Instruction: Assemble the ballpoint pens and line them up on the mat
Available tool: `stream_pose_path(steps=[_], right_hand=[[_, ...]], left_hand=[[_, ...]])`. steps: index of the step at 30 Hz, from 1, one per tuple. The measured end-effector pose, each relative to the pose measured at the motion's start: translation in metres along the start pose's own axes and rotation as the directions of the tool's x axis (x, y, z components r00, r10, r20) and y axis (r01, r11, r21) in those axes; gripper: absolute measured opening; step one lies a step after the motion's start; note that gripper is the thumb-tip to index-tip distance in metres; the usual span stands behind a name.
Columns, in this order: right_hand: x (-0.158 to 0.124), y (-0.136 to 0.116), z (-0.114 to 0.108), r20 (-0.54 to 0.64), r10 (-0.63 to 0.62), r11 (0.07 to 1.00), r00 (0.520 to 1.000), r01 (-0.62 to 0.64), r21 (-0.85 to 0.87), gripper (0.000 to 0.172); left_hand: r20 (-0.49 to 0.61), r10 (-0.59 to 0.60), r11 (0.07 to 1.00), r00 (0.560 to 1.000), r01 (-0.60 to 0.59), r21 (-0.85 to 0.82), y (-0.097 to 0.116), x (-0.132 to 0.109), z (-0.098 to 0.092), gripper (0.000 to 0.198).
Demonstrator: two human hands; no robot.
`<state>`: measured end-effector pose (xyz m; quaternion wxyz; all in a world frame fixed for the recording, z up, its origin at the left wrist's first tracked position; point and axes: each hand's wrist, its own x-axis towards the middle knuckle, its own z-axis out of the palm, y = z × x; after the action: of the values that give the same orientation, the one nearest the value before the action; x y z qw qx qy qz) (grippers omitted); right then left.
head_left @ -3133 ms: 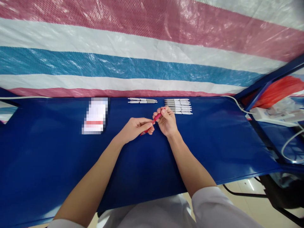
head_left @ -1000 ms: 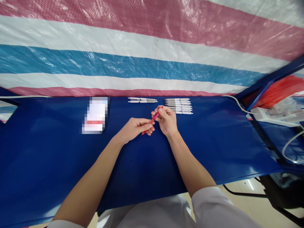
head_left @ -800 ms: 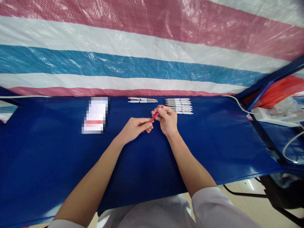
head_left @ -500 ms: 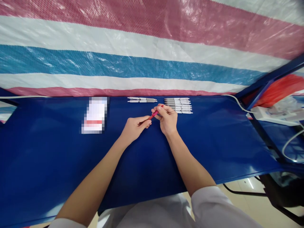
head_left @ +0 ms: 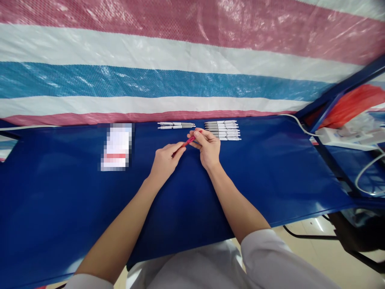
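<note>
White with a red band, a pixelated item (head_left: 116, 146) is laid at the far left of the blue table (head_left: 258, 176). By the closed left hand (head_left: 164, 160), a slanting red pen (head_left: 189, 141) is gripped at one end, mid-table. Two white-grey pens (head_left: 176, 127) are laid beyond. The red pen's other end is pinched by the half-curled right hand (head_left: 209, 150), by which a row of similar pens (head_left: 227, 131) is partly hidden.
</note>
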<state>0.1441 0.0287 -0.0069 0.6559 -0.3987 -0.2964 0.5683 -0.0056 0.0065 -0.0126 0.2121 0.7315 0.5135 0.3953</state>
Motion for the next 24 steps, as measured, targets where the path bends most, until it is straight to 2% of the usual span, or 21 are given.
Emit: stream_pose_path(steps=[3,6,8,11,15,18,20,24], right_hand=[[0.001,-0.001,-0.001,0.008,0.025,0.999,1.0,-0.025,-0.03,0.027],[0.002,-0.002,-0.002,0.008,0.042,0.999,0.999,-0.042,-0.023,0.03],[0.002,-0.004,-0.001,0.009,0.05,0.999,0.999,-0.05,-0.016,0.031],[0.001,-0.005,0.0,0.012,0.036,0.999,0.999,-0.036,-0.027,0.03],[-0.001,-0.003,0.002,0.025,-0.028,0.996,0.999,0.03,-0.085,0.027],[-0.002,0.0,0.001,0.055,-0.069,0.983,0.996,0.078,-0.168,0.026],[-0.002,0.002,0.0,0.095,-0.101,0.957,0.99,0.122,-0.264,0.027],[-0.003,0.009,-0.003,0.194,-0.137,0.887,0.971,0.207,-0.412,0.03]], left_hand=[[-0.032,-0.062,0.998,0.998,0.062,-0.017,0.0,0.0,-0.001,0.025],[-0.069,-0.169,0.973,0.983,0.156,-0.171,0.002,0.002,-0.002,0.025],[-0.06,-0.244,0.921,0.968,0.212,-0.327,0.005,0.005,-0.002,0.027],[-0.021,-0.328,0.789,0.945,0.261,-0.556,0.01,0.01,-0.002,0.029],[-0.002,-0.392,0.568,0.92,0.24,-0.787,0.016,0.016,-0.001,0.03],[-0.007,-0.442,0.434,0.897,0.207,-0.877,0.018,0.018,0.0,0.025],[-0.023,-0.483,0.391,0.876,0.192,-0.9,0.02,0.019,0.0,0.019],[-0.046,-0.537,0.36,0.843,0.179,-0.916,0.023,0.018,0.002,0.013]])
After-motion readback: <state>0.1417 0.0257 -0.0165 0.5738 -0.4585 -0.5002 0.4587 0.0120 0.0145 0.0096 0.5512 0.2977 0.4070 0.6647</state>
